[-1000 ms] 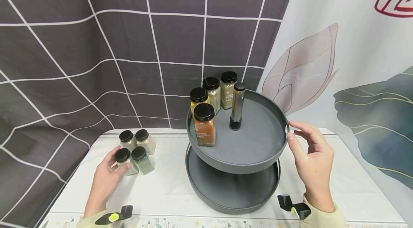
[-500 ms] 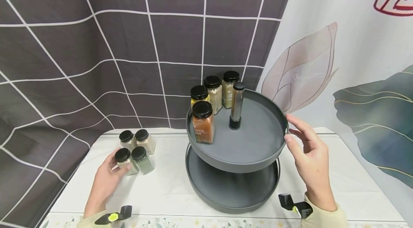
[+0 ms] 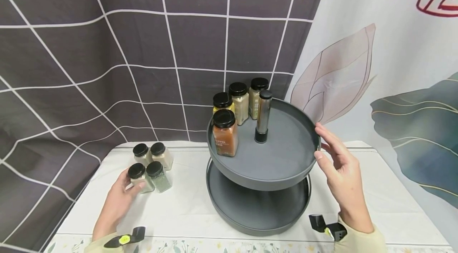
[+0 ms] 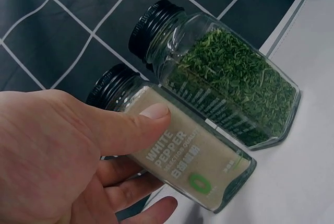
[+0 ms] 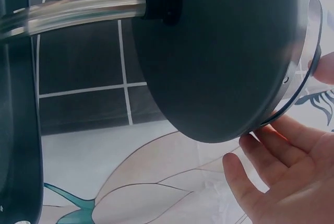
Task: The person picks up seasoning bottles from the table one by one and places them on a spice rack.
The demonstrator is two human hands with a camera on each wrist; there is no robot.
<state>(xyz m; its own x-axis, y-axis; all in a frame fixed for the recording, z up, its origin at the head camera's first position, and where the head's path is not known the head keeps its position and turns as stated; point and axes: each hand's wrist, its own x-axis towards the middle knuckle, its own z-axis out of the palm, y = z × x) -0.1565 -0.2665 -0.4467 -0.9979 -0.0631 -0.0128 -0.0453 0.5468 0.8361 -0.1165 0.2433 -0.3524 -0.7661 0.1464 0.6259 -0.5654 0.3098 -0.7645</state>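
Note:
Between the thumb and fingers of my left hand (image 3: 116,201) is a glass white pepper jar (image 4: 180,153) with a black cap. A similar jar of chopped green herbs (image 4: 229,78) leans alongside it in the left wrist view. On the right, fingertips of my right hand (image 3: 343,179) touch the outer rim of the upper grey tray (image 3: 290,149), fairly straight, thumb and index spread along it. That tray bears an orange-red pepper jar (image 3: 226,139), a yellow jar (image 3: 223,106) and two beige powder jars, one of them a pale jar (image 3: 240,106), around a metal post (image 3: 263,117).
Below the upper tray sits a bare lower tray (image 3: 261,215) on the white tablecloth (image 3: 182,209). Two more black-capped jars, including a pale jar (image 3: 162,158), stand behind those at my left hand. A dark grid-patterned curtain (image 3: 200,42) hangs behind.
The upper tray has turned clockwise as seen from above; its front jars moved back and its rear jars moved right. My right thumb and index have spread along the rim. My left hand stays put.

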